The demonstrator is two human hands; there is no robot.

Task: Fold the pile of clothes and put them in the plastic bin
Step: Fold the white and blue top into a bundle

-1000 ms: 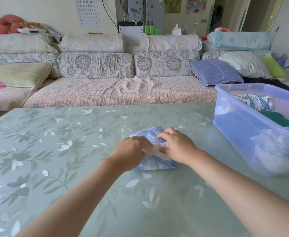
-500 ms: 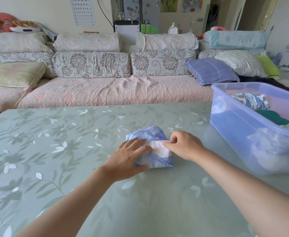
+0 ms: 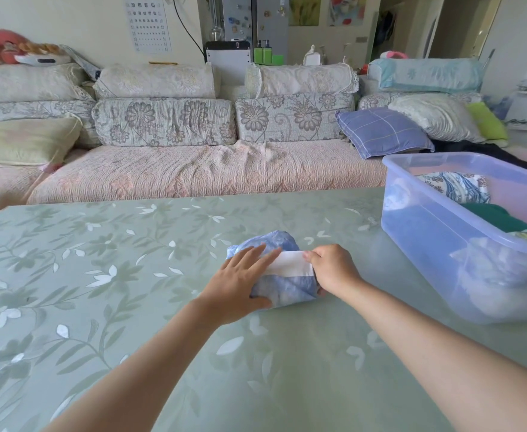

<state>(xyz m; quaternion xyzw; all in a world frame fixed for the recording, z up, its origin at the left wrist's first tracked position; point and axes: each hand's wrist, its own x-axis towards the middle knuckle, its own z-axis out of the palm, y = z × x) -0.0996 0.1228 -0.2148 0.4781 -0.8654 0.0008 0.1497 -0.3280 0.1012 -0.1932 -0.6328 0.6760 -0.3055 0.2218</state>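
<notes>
Head view: left hand (image 3: pixel 240 283) fingers (image 3: pixel 257 257) straight, flat on folded blue garment (image 3: pixel 287 293) on bench (image 3: pixel 100 275); right hand (image 3: pixel 335 271) fingers pinch its white band (image 3: pixel 290 264).

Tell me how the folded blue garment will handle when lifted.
Probably floppy: the blue garment is rumpled cloth, and the left hand presses it flat, so folds may open. Likely light for its size. Unlikely to roll.

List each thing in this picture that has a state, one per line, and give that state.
blue garment: folded into a small bundle, lying on the table.
left hand: flat, fingers straight, pressing the garment.
right hand: pinching the garment's white band.
plastic bin: open on top, holding clothes.
</notes>
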